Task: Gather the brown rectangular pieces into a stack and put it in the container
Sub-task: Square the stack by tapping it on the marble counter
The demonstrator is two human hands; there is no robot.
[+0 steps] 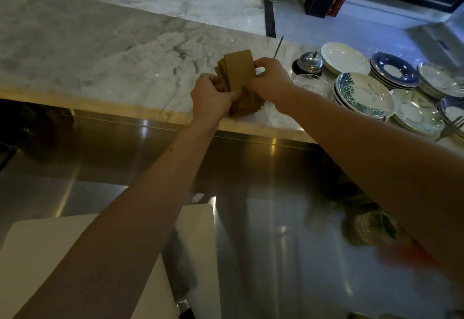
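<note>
Head view: both hands met over marble counter (105, 50), far of steel worktop (263, 180). Left hand (212, 96) gripped left side of brown rectangular pieces (238, 70); right hand (272, 80) clamped right side. Pieces uneven, fanned, upper ones tilted up, lower ones near counter edge. Clear glass container (312, 85) just right of right hand. Stacked saucers (364, 94) further right. White board (37, 256) near left.
</note>
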